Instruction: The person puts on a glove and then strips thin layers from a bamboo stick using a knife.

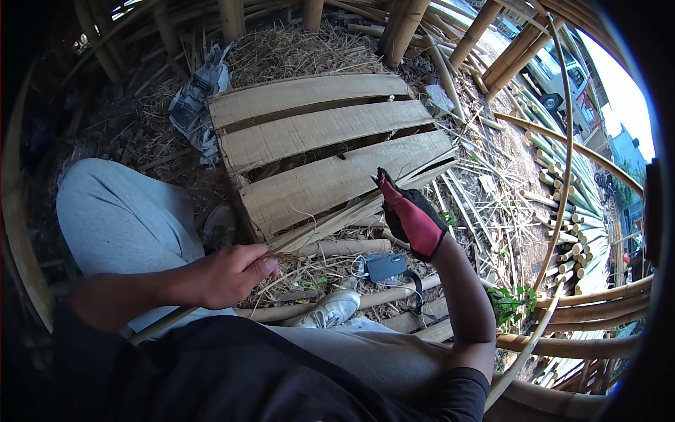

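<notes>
Head view, bare left hand (pixel 228 274) pinching bamboo strips (pixel 330 224), gloved right hand (pixel 411 218) closed on them, above wooden pallet (pixel 316 137), phone (pixel 385 268) below.

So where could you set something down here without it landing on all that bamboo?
The wooden planks are mostly bare, bordered by straw above and the newspaper to the left. Below them it is crowded: bamboo strips, both hands, a phone and scraps.
</notes>
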Motion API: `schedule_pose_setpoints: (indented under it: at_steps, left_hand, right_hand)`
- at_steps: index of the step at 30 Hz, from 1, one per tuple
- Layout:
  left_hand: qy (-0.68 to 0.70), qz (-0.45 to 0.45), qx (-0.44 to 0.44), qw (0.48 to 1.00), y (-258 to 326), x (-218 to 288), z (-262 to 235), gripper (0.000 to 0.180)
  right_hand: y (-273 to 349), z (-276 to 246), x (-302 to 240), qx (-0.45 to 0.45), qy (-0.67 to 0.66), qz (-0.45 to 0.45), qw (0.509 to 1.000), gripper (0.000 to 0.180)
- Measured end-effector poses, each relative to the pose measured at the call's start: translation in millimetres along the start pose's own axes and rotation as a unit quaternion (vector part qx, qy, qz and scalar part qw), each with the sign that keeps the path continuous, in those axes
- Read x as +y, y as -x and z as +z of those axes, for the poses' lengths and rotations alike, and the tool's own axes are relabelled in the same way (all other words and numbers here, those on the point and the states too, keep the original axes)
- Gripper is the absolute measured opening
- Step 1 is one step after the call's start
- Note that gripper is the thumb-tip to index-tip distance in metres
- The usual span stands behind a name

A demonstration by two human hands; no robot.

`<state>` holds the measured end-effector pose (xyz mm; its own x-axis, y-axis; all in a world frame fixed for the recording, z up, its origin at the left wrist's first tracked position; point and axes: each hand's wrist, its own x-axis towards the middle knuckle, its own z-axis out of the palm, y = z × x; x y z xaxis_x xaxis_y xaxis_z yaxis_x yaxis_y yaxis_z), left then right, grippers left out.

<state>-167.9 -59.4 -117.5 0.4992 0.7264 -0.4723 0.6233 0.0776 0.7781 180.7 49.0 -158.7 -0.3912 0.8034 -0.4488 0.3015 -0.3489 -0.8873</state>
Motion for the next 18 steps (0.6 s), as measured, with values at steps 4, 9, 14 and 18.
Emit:
schedule_pose_setpoints:
  at_steps: [4, 9, 14, 18]
  left_hand:
    - [-0.005, -0.001, -0.003, 1.000, -2.5, 4.7, -0.1, 0.040]
    - [0.002, 0.009, 0.000, 1.000, -5.0, 2.1, 0.1, 0.040]
    - [-0.001, 0.011, -0.001, 1.000, -4.8, 7.0, -5.4, 0.040]
    - [0.015, 0.014, 0.065, 0.998, -13.4, -3.9, -5.1, 0.039]
  right_hand:
    - [12.3, 19.8, 6.1, -0.067, 0.029, 0.024, 0.997, 0.056]
    - [22.5, 40.1, -6.2, 0.009, -0.027, -0.061, 0.998, 0.043]
    - [39.5, 44.5, -15.6, -0.077, -0.041, 0.024, 0.996, 0.044]
    - [51.8, 44.7, -4.6, -0.075, -0.073, -0.021, 0.994, 0.036]
